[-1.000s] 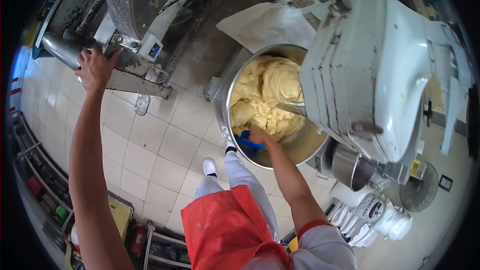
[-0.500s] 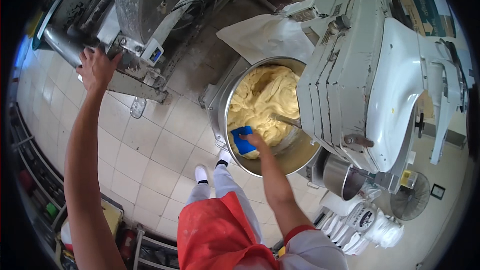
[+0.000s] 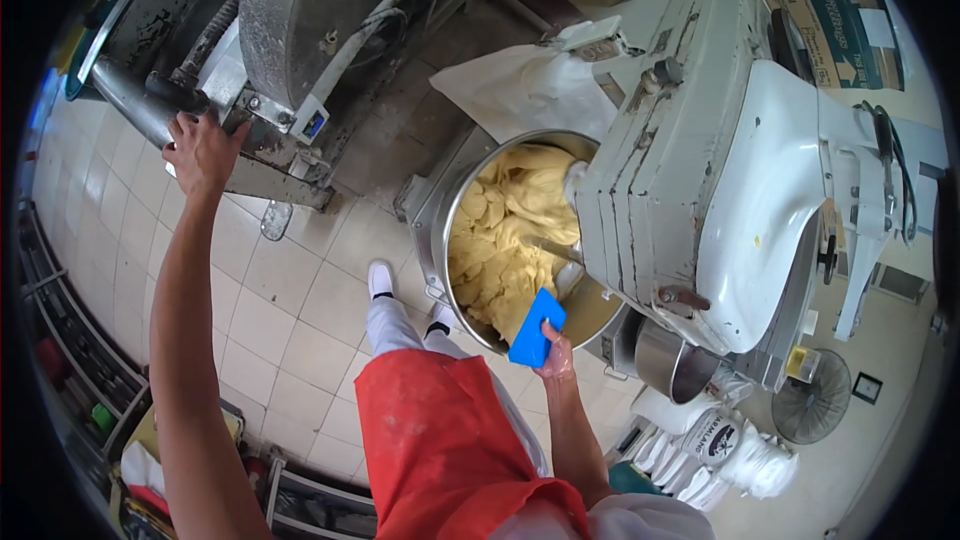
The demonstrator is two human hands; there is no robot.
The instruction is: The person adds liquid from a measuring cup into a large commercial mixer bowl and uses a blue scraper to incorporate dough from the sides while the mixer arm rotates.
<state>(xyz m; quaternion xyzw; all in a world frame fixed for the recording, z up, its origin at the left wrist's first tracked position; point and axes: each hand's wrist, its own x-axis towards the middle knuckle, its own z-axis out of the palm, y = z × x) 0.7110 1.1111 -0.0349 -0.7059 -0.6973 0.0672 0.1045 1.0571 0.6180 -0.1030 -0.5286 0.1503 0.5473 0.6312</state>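
My right hand [image 3: 556, 356] grips a blue plastic dough scraper [image 3: 534, 328], held tilted over the near rim of a steel mixing bowl [image 3: 598, 314]. Thick yellow dough [image 3: 500, 230] in the bowl is piled up and folded, with pieces along the near left wall. A metal mixer arm [image 3: 556, 251] reaches into it from the right. Far to the left, my left hand [image 3: 206, 158] is curled over the edge of a grey metal machine [image 3: 250, 105], beside a black knob [image 3: 176, 93]; its fingertips are partly hidden.
The large white mixer [image 3: 650, 180] overhangs the bowl's right side. Near it are a smaller steel bowl [image 3: 672, 355], white sacks [image 3: 715, 435] and a round wire guard [image 3: 812, 395]. Cardboard boxes [image 3: 800, 10] stand at upper right. A rack [image 3: 75, 370] lines the left edge.
My right hand has drawn the scraper up out of the dough and toward me, over the rim. My left hand stays on the machine. The dough and mixer arm have shifted, and my feet have moved.
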